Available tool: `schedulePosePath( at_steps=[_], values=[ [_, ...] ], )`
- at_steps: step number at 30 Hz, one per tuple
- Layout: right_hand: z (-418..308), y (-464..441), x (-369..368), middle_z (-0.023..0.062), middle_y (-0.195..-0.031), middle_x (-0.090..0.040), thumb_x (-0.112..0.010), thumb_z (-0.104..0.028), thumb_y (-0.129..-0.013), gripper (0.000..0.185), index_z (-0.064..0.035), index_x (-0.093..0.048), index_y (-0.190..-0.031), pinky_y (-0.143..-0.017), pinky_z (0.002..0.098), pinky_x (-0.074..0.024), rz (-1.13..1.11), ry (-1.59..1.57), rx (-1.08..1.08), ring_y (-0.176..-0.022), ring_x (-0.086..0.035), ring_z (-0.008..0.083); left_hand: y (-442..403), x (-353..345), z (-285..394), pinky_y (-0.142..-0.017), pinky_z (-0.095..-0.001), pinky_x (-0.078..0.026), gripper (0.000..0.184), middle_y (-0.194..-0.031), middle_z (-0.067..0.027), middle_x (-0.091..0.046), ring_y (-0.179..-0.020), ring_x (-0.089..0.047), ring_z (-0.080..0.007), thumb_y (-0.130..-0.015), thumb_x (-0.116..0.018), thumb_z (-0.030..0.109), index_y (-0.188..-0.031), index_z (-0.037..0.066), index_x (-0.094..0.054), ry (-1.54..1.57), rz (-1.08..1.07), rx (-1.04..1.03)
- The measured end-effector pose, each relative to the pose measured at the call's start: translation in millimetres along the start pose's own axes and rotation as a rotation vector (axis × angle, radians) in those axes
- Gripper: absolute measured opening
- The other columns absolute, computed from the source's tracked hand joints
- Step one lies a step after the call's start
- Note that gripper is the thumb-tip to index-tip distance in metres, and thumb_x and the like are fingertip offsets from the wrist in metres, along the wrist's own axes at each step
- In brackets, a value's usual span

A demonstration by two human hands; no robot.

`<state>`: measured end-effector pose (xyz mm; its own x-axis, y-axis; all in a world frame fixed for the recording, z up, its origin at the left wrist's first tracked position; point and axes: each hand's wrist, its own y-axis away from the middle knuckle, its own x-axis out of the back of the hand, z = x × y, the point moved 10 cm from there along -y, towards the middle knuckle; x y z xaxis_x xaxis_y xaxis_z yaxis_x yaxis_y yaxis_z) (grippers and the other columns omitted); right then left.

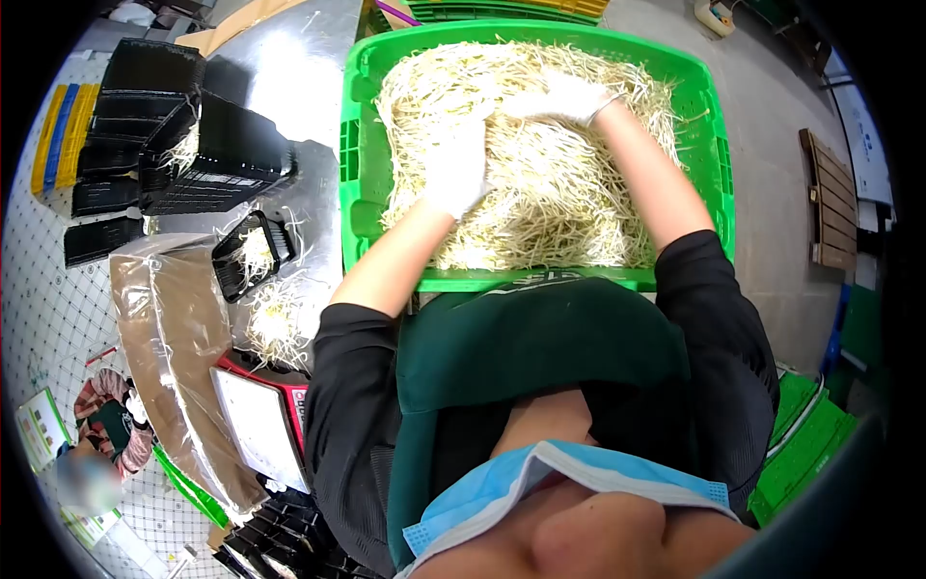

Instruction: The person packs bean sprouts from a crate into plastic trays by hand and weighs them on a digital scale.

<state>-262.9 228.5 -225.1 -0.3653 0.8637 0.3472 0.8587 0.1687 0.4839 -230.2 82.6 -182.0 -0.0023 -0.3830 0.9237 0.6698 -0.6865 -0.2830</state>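
Note:
A big green crate [719, 145] is filled with pale bean sprouts [569, 207]. My left hand [457, 166], in a white glove, rests in the sprouts left of the middle. Farther back and to the right, my right hand [567, 98], also gloved in white, reaches in with its fingers towards the left. Both hands touch the sprouts. Their fingertips blend into the bright heap, so how far they are closed, and on what, is unclear.
Left of the crate, a metal table [318, 183] carries stacked black trays [217, 159], a black tray [230, 261] with some sprouts and a loose sprout pile [278, 323]. Nearby are a red-sided scale [258, 425] and plastic-covered cardboard [174, 338]. Another person [114, 425] is at lower left.

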Motion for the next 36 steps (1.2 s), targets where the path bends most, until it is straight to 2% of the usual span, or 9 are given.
schedulePosePath(
  at_steps=[2,7,9,11,16,18,21,27,36],
  values=[
    [-33.7,6.4,-30.8,0.0268,-0.135,-0.041,-0.074,-0.07,-0.054,0.116,0.002,-0.035,-0.136,-0.089,0.0417,-0.0472,0.236,0.816,0.098,-0.118,-0.05,0.0362,-11.8,-22.4,-9.9,-0.086,-0.0438,-0.044,0.094,-0.107,-0.0234,-0.057,-0.097,-0.055,-0.0358,-0.059,-0.082,0.03,-0.135,0.001,-0.035,0.036,-0.103,0.119],
    [-46.6,38.0,-60.6,0.024,-0.13,-0.045,-0.077,-0.063,-0.051,0.124,0.0001,-0.019,-0.141,-0.096,0.043,-0.0422,0.774,1.209,0.159,-0.119,-0.047,0.0376,6.3,-10.5,-8.7,-0.08,-0.042,-0.049,0.055,-0.107,-0.0241,-0.059,-0.092,-0.06,-0.0344,-0.087,-0.054,0.025,-0.135,0.001,-0.04,-0.113,-0.062,-0.008],
    [-5.6,4.5,-45.6,0.0213,-0.129,-0.047,-0.079,-0.062,-0.049,0.123,-0.0005,-0.023,-0.14,-0.098,0.044,-0.0399,0.212,0.84,-0.178,-0.121,-0.045,0.0354,39.9,64.8,-9.3,-0.092,-0.0398,-0.044,0.059,-0.117,-0.0215,-0.057,-0.099,-0.06,-0.0309,-0.086,-0.06,0.038,-0.131,0.002,-0.046,0.006,0.183,-0.201],
    [1.2,0.7,-24.2,0.0201,-0.125,-0.051,-0.078,-0.06,-0.051,0.115,-0.0003,-0.029,-0.136,-0.094,0.0438,-0.0423,0.285,0.889,-0.069,-0.117,-0.049,0.0337,58.2,127.7,-63.8,-0.092,-0.0348,-0.045,0.054,-0.123,-0.0109,-0.058,-0.104,-0.059,-0.0236,-0.083,-0.065,0.038,-0.128,0.01,-0.051,0.374,-0.082,0.353],
    [-12.2,0.5,-31.5,0.0162,-0.097,-0.064,-0.073,-0.052,-0.062,0.087,-0.0005,-0.043,-0.126,-0.079,0.0388,-0.0505,0.801,1.273,0.132,-0.09,-0.063,0.0294,268.5,236.1,-319.1,-0.09,-0.0397,-0.046,0.038,-0.11,-0.0189,-0.063,-0.101,-0.06,-0.0319,-0.088,-0.053,0.02,-0.12,0.0,-0.055,-0.212,0.611,0.696],
    [4.2,-20.8,-38.6,0.0189,-0.109,-0.059,-0.074,-0.046,-0.063,0.091,0.0005,-0.038,-0.132,-0.084,0.0398,-0.0487,0.662,1.154,-0.022,-0.099,-0.06,0.0304,331.0,215.8,-369.5,-0.092,-0.0465,-0.044,0.055,-0.116,-0.0248,-0.058,-0.105,-0.057,-0.0401,-0.085,-0.057,0.037,-0.126,0.001,-0.05,-0.377,0.005,1.435],
    [-17.4,20.4,-45.0,0.0213,-0.122,-0.055,-0.073,-0.035,-0.062,0.089,-0.0004,-0.036,-0.136,-0.088,0.0392,-0.048,0.282,0.967,-0.272,-0.108,-0.056,0.0307,374.9,184.7,-427.3,-0.09,-0.0413,-0.045,0.039,-0.109,-0.0216,-0.062,-0.103,-0.058,-0.0392,-0.086,-0.055,0.028,-0.114,0.001,-0.059,-0.319,0.27,0.957],
    [12.6,3.7,-9.2,0.0232,-0.119,-0.056,-0.076,-0.048,-0.057,0.106,0.0031,-0.03,-0.137,-0.09,0.0379,-0.0479,0.437,0.675,0.197,-0.106,-0.058,0.0294,380.6,191.1,-429.2,-0.07,-0.033,-0.048,0.028,-0.08,-0.013,-0.067,-0.071,-0.062,-0.0213,-0.072,-0.071,0.024,-0.09,0.002,-0.068,-0.212,0.357,1.148],
    [13.4,3.5,-15.6,0.0219,-0.112,-0.059,-0.075,-0.053,-0.057,0.109,0.0051,-0.028,-0.137,-0.084,0.0371,-0.0498,0.369,0.836,-0.016,-0.098,-0.061,0.0324,342.1,231.0,-381.6,-0.08,-0.0434,-0.047,0.033,-0.096,-0.0188,-0.066,-0.089,-0.062,-0.0366,-0.081,-0.053,0.031,-0.1,0.007,-0.065,-0.526,0.239,1.296]
  ],
)
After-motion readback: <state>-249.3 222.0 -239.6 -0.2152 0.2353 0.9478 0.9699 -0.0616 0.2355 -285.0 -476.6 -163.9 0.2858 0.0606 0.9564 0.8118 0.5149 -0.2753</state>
